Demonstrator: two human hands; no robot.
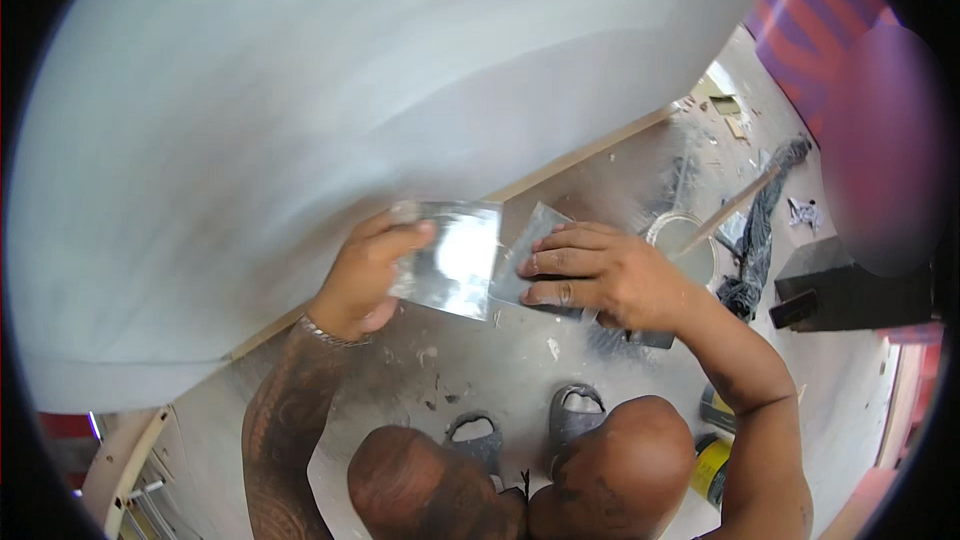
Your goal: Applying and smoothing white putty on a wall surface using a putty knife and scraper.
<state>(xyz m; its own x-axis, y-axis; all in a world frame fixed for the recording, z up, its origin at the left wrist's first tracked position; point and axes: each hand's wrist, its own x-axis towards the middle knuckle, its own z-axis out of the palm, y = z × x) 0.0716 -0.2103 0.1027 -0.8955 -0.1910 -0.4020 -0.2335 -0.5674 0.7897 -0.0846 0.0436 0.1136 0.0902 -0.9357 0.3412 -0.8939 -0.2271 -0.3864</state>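
My left hand grips a shiny, square metal plate, thumb over its face and fingers behind it. Light glares off the middle of the plate. To its right, my right hand is closed on a flat grey blade, with the fingers laid across its face. The blade's near edge comes close to the plate's right edge; whether they touch I cannot tell. Both are held above the floor, in front of my knees. My right hand hides the handle of the blade, if there is one.
A pale wall panel with a wooden bottom strip fills the far left. Right of my right hand stands an open bucket with a stick in it. Beyond lie dark crumpled plastic and a black box. Scraps dot the floor.
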